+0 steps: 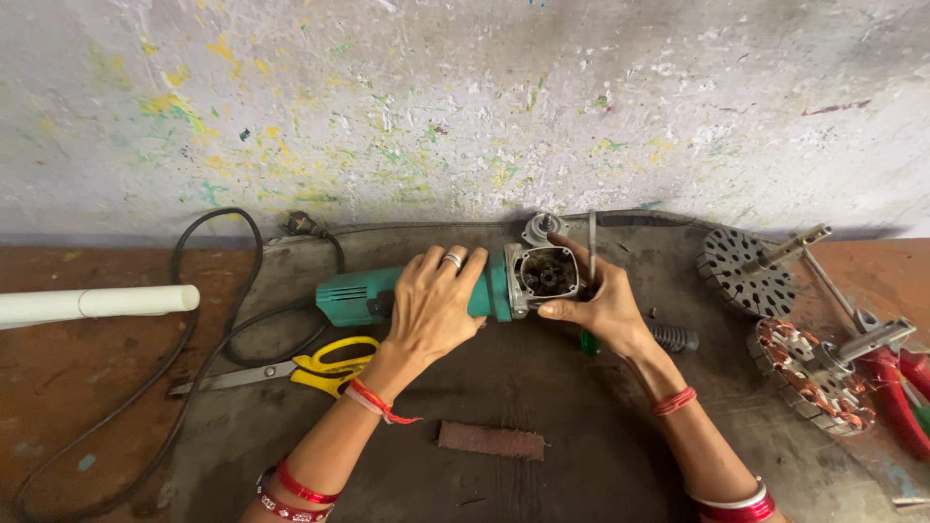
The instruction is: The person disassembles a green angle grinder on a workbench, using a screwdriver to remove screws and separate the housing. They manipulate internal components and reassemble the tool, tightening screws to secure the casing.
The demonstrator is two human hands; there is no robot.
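Closest to the camera you get both forearms coming in from the bottom edge, each with red bangles and red thread at the wrist. Between them on the dark mat [542,387] lies a small reddish-brown strip of abrasive [490,440], flat and touching neither arm.

A bit further in, the left hand [432,302] is wrapped over the green angle grinder [363,293], palm down, fingers curled over the top of the body near the head, so it's clamped on it pretty firmly. There's a ring on 1 finger. The right hand [601,302] is half open, thumb and fingers cupping the open gear housing [545,274] at the grinder's front end, and you can see straight into the cavity. The grinder itself lies on its side across the middle of the mat, head pointing right.

Just left of the left wrist sit yellow-handled scissors [310,369], blades pointing left. The black power cord [194,329] loops off across the rusty brown bench top.

Off to the right there are 2 motor armatures [775,291] and red-handled pliers [896,397]. A white pipe [97,302] pokes in from the left edge. Past the head sits a small grey metal cap [542,228], right up near the paint-speckled wall [465,107].
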